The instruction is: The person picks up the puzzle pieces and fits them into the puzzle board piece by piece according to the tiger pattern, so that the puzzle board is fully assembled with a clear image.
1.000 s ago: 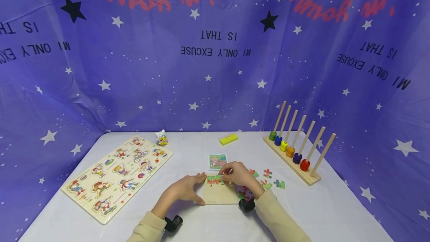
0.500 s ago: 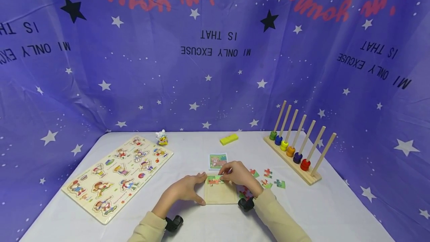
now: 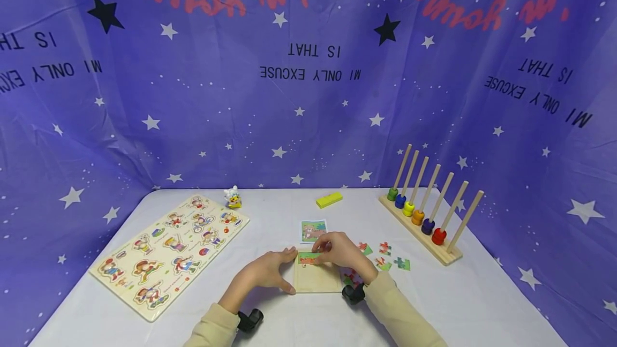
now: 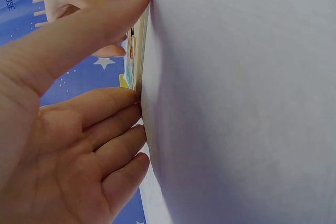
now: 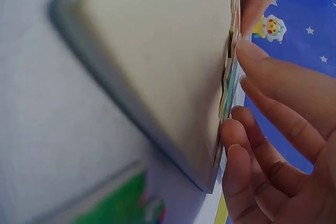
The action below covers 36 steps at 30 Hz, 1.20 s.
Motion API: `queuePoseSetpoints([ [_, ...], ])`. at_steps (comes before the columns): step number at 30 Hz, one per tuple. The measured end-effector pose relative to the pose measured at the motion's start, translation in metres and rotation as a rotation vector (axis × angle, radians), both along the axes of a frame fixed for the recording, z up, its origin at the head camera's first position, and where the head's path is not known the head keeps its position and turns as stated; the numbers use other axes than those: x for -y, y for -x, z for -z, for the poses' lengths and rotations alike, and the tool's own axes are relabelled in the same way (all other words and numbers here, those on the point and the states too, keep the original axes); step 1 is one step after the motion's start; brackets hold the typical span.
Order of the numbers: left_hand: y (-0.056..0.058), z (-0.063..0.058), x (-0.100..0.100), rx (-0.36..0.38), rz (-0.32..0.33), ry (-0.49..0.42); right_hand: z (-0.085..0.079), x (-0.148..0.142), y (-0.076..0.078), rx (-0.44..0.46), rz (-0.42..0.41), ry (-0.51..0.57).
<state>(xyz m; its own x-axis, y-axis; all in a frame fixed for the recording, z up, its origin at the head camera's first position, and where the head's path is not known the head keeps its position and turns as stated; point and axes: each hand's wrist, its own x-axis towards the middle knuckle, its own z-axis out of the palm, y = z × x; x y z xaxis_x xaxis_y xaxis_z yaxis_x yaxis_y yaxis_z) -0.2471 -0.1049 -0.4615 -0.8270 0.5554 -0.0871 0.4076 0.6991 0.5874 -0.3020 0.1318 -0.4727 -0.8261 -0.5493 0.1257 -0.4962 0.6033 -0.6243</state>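
Observation:
A small square wooden puzzle tray (image 3: 318,278) lies on the table between the hands. The left hand (image 3: 268,270) steadies its left side, thumb at the near corner and straight fingers at the far one. At the tray's far edge, the right hand (image 3: 341,250) holds a jigsaw piece (image 5: 231,85) by thumb and curved fingertips, which partly cover it. Beside it, red and green jigsaw pieces (image 3: 306,258) line the tray's upper left; the near part is bare wood. Just beyond the tray lies a picture card (image 3: 313,231) of an animal.
Loose jigsaw pieces (image 3: 384,249) lie right of the tray, some under the right wrist. A bead rack (image 3: 424,224) with upright pegs stands at right, a picture board (image 3: 168,256) at left. Farther back are a yellow block (image 3: 329,200) and a small toy figure (image 3: 233,197).
The pieces along the tray's far edge have shifted slightly and now sit more evenly in a row. The right fingertips have moved only a little; the left hand stays in place.

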Motion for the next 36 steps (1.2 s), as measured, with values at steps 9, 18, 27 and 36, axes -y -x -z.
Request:
queuePoseSetpoints([
  [9, 0.0002, -0.0009, -0.0007, 0.003, -0.001, 0.006, 0.0010, 0.0021, -0.0012, -0.017, -0.012, -0.007],
  [18, 0.0001, -0.0014, -0.0006, -0.001, 0.002, 0.001, 0.0013, 0.0023, -0.0014, -0.018, -0.005, 0.011],
  [27, 0.0002, -0.0028, -0.0003, 0.013, -0.001, -0.009, 0.0018, 0.0025, -0.0008, 0.003, -0.003, 0.021],
  [36, 0.0011, -0.0009, -0.0005, 0.029, -0.008, -0.001, 0.0021, -0.0001, -0.0038, 0.022, -0.012, 0.026],
])
